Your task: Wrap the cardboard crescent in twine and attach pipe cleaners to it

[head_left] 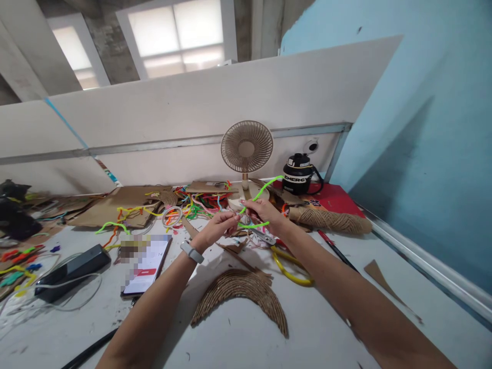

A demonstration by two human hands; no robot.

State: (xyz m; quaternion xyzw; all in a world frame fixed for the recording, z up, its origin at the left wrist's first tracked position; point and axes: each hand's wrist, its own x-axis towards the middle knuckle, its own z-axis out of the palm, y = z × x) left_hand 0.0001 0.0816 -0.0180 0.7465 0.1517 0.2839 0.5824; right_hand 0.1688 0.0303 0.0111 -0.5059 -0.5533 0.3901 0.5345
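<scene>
Both hands, left hand (pixel 220 225) and right hand (pixel 265 212), pinch one green pipe cleaner (pixel 261 192).

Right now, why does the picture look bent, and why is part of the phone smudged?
Head view: wide lens bows the partition and stretches the forearms; bright ceiling panels wash out; the phone screen's top is pixelated; both hands, left hand and right hand, on the green pipe cleaner, look sharp.

arms: bare, no sleeves | left hand (pixel 217 228): grey band with white face at wrist | right hand (pixel 265 212): nothing worn
</scene>
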